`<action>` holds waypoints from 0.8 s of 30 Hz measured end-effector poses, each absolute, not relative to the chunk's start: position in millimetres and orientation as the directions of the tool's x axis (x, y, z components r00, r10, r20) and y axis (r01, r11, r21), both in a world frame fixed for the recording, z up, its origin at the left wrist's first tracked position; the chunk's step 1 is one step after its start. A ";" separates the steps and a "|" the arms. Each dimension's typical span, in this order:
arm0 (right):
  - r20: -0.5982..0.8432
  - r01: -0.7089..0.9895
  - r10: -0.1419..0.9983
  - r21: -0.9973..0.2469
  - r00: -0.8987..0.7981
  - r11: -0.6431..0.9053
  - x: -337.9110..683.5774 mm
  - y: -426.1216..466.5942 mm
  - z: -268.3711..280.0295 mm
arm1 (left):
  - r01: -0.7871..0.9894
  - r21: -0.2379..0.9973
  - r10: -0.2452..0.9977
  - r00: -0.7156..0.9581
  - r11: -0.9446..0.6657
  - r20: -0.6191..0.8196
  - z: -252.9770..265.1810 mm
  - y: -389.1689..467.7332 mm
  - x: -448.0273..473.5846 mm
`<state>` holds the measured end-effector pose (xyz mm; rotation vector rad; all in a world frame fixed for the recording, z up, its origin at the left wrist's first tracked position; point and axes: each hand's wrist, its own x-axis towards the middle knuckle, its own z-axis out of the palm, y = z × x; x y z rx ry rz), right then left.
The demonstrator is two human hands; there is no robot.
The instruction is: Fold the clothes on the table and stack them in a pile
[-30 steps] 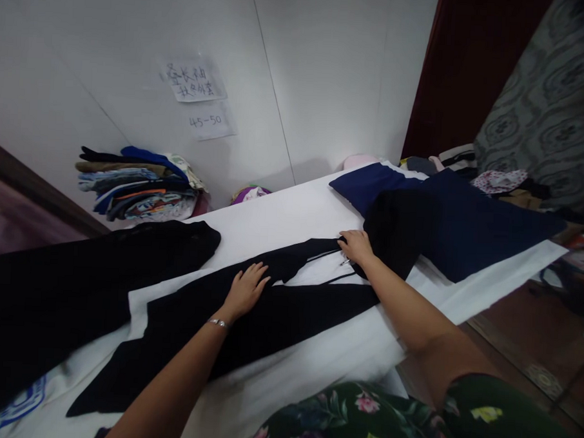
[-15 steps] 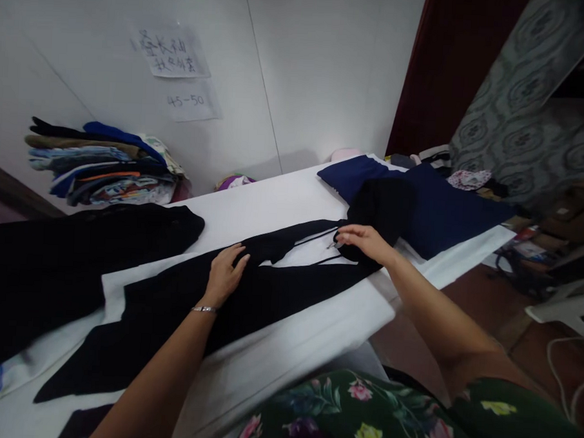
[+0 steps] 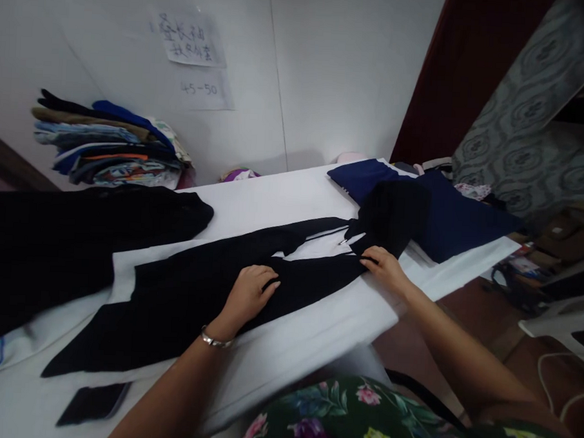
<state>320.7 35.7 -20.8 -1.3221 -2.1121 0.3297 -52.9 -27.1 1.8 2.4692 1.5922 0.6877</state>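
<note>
One black hooded jacket (image 3: 207, 280) lies toward the near edge of a desk (image 3: 273, 202), one black garment (image 3: 78, 235) at left; the left hand (image 3: 253, 291) rests on the jacket, loosely curled, the right hand (image 3: 384, 268) pinching its edge

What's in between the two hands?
Black cloth: in the head view, part of it lies between the left hand and the right hand.
</note>
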 end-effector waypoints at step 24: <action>0.199 0.360 0.430 -0.309 -0.880 0.880 180.1 -7.7 -31.1 | 0.913 0.407 0.880 -0.185 -0.010 0.437 67.4 -79.5 -136.0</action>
